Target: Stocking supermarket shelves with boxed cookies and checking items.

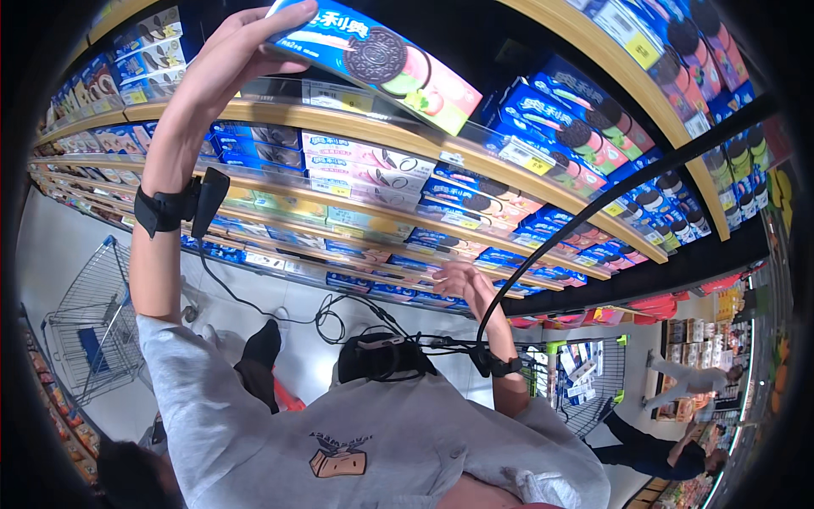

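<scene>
My left hand [246, 41] is raised to the upper shelf, its thumb over one end of a long blue and pink box of sandwich cookies [381, 58] with its fingers behind. The box is tilted, its far end dropping to the right in front of the shelf's edge. Similar blue cookie boxes [560, 114] are stacked on that shelf to the right. Lower down, my right hand [465, 282] hangs in front of the lower shelves with its fingers apart and nothing in them.
Wooden-edged shelves [356, 125] full of cookie boxes curve across the view. A shopping cart [95, 327] stands at the left, another cart [598, 377] holding boxes at the right. Black cables [335, 310] hang by my body. Other people [653, 454] are at the right.
</scene>
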Tool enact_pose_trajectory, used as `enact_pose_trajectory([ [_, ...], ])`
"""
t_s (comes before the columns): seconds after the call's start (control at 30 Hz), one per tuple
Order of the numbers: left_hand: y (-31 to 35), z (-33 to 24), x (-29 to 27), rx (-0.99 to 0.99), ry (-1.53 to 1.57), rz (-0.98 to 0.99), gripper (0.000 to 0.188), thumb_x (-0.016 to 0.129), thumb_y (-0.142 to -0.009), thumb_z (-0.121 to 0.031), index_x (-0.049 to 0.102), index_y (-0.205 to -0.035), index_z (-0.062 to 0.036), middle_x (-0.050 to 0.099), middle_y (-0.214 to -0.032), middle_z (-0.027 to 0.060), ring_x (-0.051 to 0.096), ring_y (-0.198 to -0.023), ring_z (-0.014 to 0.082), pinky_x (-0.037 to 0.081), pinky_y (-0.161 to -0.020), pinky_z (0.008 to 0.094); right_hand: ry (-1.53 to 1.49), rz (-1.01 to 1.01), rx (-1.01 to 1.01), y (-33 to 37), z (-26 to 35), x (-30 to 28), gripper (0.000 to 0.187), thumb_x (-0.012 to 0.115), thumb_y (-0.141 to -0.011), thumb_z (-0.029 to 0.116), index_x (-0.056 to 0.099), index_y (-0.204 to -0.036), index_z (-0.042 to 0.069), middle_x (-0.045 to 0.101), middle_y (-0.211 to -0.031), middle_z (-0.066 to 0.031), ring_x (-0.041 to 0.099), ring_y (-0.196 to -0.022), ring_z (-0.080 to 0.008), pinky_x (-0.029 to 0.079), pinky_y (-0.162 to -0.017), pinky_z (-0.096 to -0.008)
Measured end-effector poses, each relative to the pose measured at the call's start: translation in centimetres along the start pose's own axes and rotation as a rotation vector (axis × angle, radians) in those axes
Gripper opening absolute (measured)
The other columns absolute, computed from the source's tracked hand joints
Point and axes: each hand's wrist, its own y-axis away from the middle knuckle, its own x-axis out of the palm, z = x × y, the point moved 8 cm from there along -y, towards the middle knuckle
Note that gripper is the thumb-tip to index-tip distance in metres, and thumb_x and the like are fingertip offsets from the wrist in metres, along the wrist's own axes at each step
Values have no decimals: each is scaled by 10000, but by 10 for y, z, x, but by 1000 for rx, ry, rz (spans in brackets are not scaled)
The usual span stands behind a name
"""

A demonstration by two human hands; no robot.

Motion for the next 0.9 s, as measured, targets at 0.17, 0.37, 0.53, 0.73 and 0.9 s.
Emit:
enact_pose_trajectory([
  [0.17, -19, 1, 14, -127, 413, 95, 324, 602, -910, -248, 618, -1073, 31, 669, -927, 123, 650, -902, 192, 550, -804, 336, -23, -50, 35, -5, -6, 2, 659, 402, -953, 486, 463, -1225, -110, 611, -1098, -197, 626, -961, -269, 479, -813, -326],
  [0.37, -57, 59, 18, -326, 673, 205, 209, 565, -910, -143, 610, -1025, 25, 663, -989, 136, 650, -921, 216, 576, -801, 384, -65, -51, 48, -4, -11, 5, 679, 473, -921, 492, 463, -1204, -124, 610, -1068, -216, 630, -937, -275, 487, -830, -338],
  [0.53, -91, 43, 60, -317, 750, 287, 197, 604, -896, -124, 606, -1069, -29, 659, -1031, 107, 653, -925, 227, 586, -747, 380, -81, -84, 52, -4, -15, 3, 675, 475, -923, 494, 467, -1194, -124, 614, -1062, -225, 629, -936, -279, 485, -835, -342],
  [0.73, -84, 49, 69, -775, 2141, 569, 433, 421, -976, -218, 356, -1375, -64, 477, -1320, 60, 422, -1228, 169, 277, -1084, 290, -95, -85, 34, -3, -20, 14, 625, 457, -942, 460, 469, -1193, -113, 611, -1071, -233, 632, -925, -279, 486, -835, -345],
  [0.9, -61, 7, 92, -1495, 2836, 667, 466, 386, -997, -211, 296, -1435, -80, 376, -1399, 42, 324, -1319, 131, 258, -1135, 244, -83, -135, 20, 6, -25, 10, 598, 475, -937, 433, 473, -1195, -106, 617, -1046, -228, 635, -913, -276, 488, -823, -342],
])
